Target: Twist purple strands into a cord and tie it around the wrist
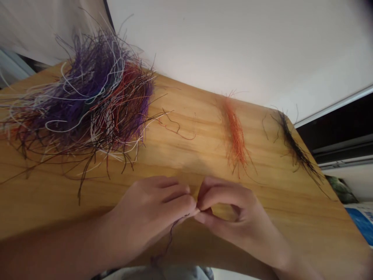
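Near the table's front edge, my left hand [163,206] is closed, thumb against forefinger, on a dark purple thread [171,235]. The thread hangs down from under that hand toward my lap, its lower end blurred. Touching its fingertips, my right hand [233,210] pinches with thumb and forefinger; the bit between them is too small to see well, but seems to be the same thread's end. Beyond my hands lie a large tangled heap of mixed threads [99,93] at left, an orange thread bundle [235,134] and a black thread bundle [295,146] at right.
The wooden table [186,159] backs onto a white wall [233,46]. A few loose dark and orange strands [177,130] lie beside the heap. Past the right edge are dark shelving [344,120] and a blue-and-white package [361,221].
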A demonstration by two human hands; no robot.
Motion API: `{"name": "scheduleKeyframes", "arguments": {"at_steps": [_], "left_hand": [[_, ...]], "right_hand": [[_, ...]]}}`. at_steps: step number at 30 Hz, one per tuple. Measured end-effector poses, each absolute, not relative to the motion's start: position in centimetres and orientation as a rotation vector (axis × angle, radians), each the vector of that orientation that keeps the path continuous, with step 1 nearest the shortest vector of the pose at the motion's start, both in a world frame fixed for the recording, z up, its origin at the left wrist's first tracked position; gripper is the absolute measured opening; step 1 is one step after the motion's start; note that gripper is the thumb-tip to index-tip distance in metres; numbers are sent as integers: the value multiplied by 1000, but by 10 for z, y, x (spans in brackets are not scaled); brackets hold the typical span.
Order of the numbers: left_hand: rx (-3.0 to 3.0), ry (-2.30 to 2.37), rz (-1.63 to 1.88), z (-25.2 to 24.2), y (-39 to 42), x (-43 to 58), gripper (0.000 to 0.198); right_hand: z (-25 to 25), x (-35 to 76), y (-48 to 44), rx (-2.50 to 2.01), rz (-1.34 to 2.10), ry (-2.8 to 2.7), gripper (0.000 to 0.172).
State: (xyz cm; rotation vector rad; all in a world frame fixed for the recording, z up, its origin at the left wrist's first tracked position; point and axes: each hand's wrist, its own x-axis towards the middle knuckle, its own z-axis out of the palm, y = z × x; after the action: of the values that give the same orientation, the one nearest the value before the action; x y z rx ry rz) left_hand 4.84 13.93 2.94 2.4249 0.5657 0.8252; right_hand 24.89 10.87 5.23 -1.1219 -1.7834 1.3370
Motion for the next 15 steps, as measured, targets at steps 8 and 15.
{"name": "scheduleKeyframes", "arguments": {"at_steps": [8,15], "left_hand": [[1774,754,448,23,136,49,40],[1324,625,363,21,146,47,43]], "right_hand": [[52,245,104,-1155,946,-2052,13],[44,248,106,-1138,381,-2242,13]]}}
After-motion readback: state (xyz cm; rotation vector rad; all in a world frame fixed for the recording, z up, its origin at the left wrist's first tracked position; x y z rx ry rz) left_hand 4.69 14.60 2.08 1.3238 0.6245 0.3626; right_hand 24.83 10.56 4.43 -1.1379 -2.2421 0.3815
